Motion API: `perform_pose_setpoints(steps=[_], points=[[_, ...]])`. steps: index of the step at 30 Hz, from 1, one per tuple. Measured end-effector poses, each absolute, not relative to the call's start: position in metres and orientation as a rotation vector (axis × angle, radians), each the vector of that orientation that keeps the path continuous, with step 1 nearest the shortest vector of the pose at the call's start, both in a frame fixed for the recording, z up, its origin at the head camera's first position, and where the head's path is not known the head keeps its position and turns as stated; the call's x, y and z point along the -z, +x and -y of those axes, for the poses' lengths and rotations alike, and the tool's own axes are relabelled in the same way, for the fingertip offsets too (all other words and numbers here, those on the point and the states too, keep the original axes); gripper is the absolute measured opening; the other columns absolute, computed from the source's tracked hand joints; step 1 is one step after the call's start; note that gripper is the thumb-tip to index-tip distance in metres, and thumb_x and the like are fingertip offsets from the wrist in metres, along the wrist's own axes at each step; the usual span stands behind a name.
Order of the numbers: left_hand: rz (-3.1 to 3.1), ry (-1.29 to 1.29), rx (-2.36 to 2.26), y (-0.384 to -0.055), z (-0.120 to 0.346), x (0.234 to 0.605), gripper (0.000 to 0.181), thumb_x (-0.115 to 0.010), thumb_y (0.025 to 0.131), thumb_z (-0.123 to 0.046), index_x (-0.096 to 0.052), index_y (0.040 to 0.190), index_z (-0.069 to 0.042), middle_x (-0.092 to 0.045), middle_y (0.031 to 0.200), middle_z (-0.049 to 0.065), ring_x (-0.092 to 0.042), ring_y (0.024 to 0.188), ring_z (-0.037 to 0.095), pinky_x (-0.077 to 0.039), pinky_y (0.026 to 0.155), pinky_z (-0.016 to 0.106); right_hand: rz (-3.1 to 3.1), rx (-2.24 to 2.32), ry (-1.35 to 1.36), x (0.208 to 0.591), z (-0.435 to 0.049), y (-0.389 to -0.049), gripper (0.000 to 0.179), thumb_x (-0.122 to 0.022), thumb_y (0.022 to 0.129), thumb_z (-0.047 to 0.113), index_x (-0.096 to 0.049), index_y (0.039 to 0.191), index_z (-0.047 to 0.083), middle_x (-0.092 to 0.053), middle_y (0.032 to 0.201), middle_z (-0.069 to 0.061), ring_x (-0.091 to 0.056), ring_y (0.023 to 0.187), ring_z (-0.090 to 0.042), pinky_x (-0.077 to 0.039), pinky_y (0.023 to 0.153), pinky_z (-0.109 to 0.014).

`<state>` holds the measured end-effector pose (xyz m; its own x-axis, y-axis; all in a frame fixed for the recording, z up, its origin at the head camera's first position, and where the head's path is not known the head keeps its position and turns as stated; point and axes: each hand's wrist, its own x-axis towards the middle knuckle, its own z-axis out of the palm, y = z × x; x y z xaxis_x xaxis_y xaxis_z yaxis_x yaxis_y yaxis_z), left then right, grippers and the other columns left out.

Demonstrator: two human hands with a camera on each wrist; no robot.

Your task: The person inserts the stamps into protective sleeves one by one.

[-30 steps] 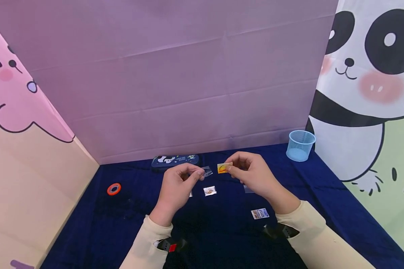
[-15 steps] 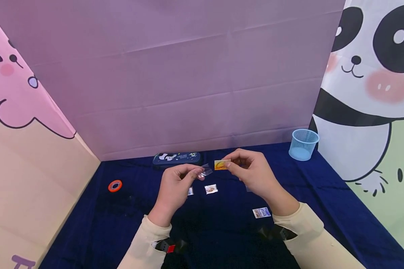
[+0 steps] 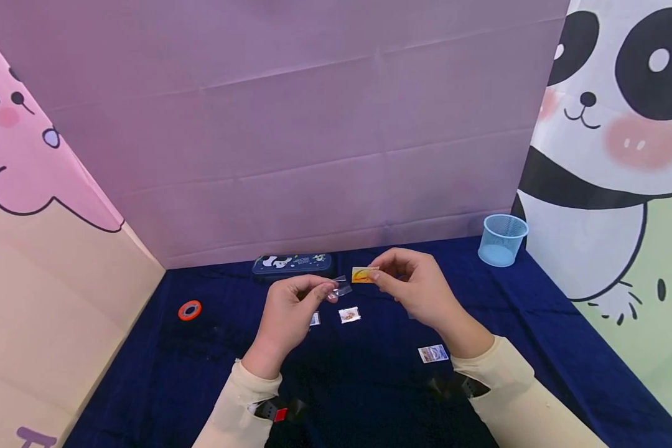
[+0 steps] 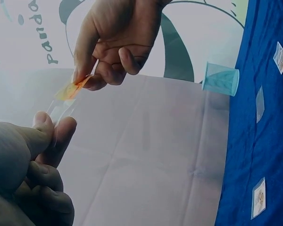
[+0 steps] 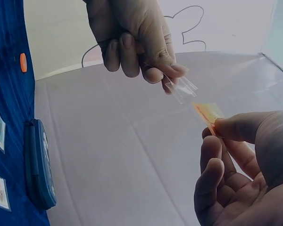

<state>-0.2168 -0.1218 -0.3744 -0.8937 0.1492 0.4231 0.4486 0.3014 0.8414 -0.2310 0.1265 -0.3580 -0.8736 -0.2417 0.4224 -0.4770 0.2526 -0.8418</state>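
Note:
My left hand pinches a small clear plastic sleeve between thumb and forefinger. In the right wrist view the sleeve has its mouth spread a little, facing the other hand. Between thumb and fingers, my right hand holds a small yellow-orange card. The card's near edge is very close to the sleeve; in the right wrist view a slight gap shows between them. Below the hands lie a small sleeved picture card and another picture card, partly hidden by the left hand.
A third picture card lies near the right forearm. A clear sleeve rests on the blue cloth. Farther back are a dark blue pencil case and a light blue mesh basket. An orange tape roll lies at left.
The right hand has moved slightly left, bringing the yellow card closer to the clear sleeve. The left hand has turned the sleeve a little and still pinches it.

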Motion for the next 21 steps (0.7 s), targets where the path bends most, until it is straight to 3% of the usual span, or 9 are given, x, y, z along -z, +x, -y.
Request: perform_pose_setpoints(steps=[4,12,21], points=[[2.315,-0.544,1.626,-0.2175,0.1217,0.3746,0.012,-0.072,0.100,-0.022,-0.083,0.100,-0.016,-0.077,0.086,-0.005,-0.072,0.087,0.022,-0.051,0.073,0.030,2.332,-1.665,0.673,0.3596,-0.1258,-0.2325,0.007,-0.074,0.100,0.014,-0.075,0.106,0.010,-0.070,0.091,-0.008,-0.065,0.077,-0.030,-0.054,0.062,-0.029],[2.324,-0.586,1.608,-0.2188,0.1216,0.3752,0.015,-0.071,0.101,-0.021,-0.082,0.101,-0.012,-0.077,0.085,-0.005,-0.073,0.085,0.011,-0.053,0.076,0.029,2.360,-1.671,0.691,0.3592,-0.1247,-0.2311,0.007,-0.072,0.102,0.014,-0.075,0.106,0.011,-0.068,0.090,-0.007,-0.062,0.074,-0.025,-0.051,0.060,-0.029],[2.324,-0.591,1.601,-0.2187,0.1223,0.3764,0.015,-0.071,0.101,-0.023,-0.083,0.100,-0.013,-0.077,0.085,-0.004,-0.072,0.084,0.018,-0.047,0.067,0.027,2.382,-1.668,0.707,0.3630,-0.1237,-0.2330,0.005,-0.072,0.101,0.013,-0.075,0.105,0.011,-0.070,0.095,-0.006,-0.063,0.077,-0.026,-0.052,0.063,-0.029]])
